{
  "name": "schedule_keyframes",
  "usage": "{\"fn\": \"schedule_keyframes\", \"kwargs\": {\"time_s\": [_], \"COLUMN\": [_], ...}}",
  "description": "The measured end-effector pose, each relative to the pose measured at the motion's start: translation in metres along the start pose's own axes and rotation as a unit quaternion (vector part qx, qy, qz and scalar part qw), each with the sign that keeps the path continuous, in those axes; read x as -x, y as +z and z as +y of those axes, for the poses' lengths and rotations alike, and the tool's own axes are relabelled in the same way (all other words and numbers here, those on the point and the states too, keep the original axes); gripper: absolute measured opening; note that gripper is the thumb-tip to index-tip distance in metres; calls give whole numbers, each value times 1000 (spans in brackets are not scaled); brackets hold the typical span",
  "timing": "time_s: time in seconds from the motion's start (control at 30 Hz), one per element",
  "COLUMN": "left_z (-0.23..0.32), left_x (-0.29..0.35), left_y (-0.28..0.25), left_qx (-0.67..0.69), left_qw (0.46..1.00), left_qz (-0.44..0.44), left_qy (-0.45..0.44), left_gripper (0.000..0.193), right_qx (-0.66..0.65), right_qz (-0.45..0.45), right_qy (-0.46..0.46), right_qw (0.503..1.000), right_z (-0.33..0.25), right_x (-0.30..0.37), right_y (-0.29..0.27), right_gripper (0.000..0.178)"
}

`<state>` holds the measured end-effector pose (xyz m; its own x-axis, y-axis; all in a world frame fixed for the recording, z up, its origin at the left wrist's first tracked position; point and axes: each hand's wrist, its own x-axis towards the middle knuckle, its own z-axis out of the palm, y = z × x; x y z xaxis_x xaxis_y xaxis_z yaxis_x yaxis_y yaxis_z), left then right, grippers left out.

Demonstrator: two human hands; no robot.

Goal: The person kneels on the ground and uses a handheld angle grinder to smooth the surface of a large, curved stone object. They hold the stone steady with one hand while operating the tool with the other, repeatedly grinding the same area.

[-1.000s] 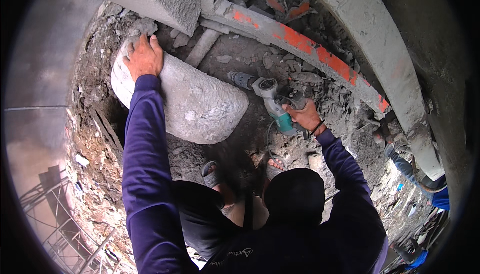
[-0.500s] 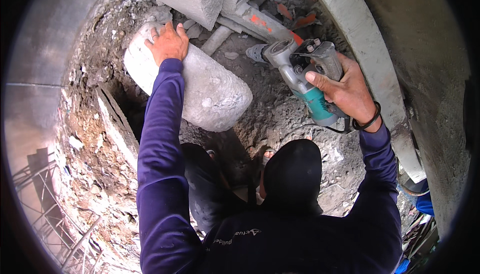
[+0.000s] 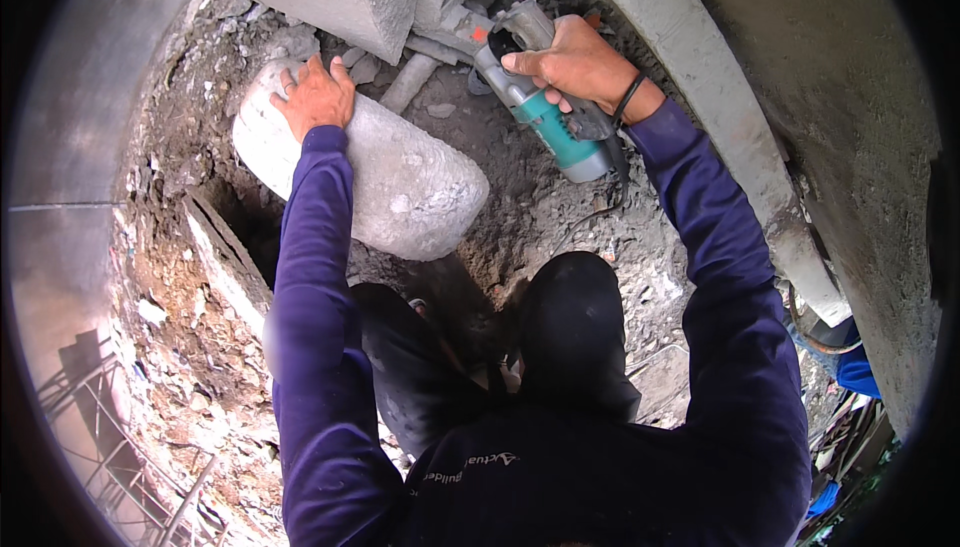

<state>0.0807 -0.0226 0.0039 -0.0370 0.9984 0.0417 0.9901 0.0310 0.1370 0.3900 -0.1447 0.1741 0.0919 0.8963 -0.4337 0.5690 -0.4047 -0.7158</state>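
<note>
Single view — head-worn fisheye, left of a side-by-side pair, looking steeply down from close above the person's own arms. Edges bend at the dark rim; the rubble ground fills centre frame.

Angle grinder and concrete block
Grinder — teal-grey body, raised above rubble; block — grey, rounded, lying tilted over the pit.

Even daylight, no glare. Centre sharp. Deep shadow in pit below. Fisheye bends edges; black vignette rings frame.
</note>
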Motion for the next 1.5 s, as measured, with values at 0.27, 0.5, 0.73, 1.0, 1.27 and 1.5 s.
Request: {"fn": "schedule_keyframes", "kwargs": {"time_s": [0.27, 0.5, 0.73, 1.0, 1.27, 1.5], "left_z": [7, 2, 3, 3, 0, -2], "left_x": [1, 3, 4, 4, 1, 0], "left_y": [-3, -4, -3, 1, 0, 6], "left_qx": [7, 9, 6, 20, 16, 26], "left_qw": [1000, 1000, 1000, 1000, 1000, 999], "left_qz": [1, 11, 5, 9, 2, 22], "left_qy": [3, 6, 9, 15, 9, 18], "left_gripper": [59, 58, 61, 59, 59, 59], "right_qx": [-43, -91, -123, -95, -94, -15], "right_qz": [67, 64, 92, 91, 39, 34], "right_qy": [15, 15, 15, -30, 11, -33], "right_qw": [997, 994, 988, 991, 995, 999], "right_z": [-12, -17, -24, -25, -24, -7], "right_x": [-19, -29, -35, -118, -121, -124], "right_y": [-11, -4, 10, 31, 35, 37], "right_gripper": [40, 37, 33, 34, 34, 42]}}
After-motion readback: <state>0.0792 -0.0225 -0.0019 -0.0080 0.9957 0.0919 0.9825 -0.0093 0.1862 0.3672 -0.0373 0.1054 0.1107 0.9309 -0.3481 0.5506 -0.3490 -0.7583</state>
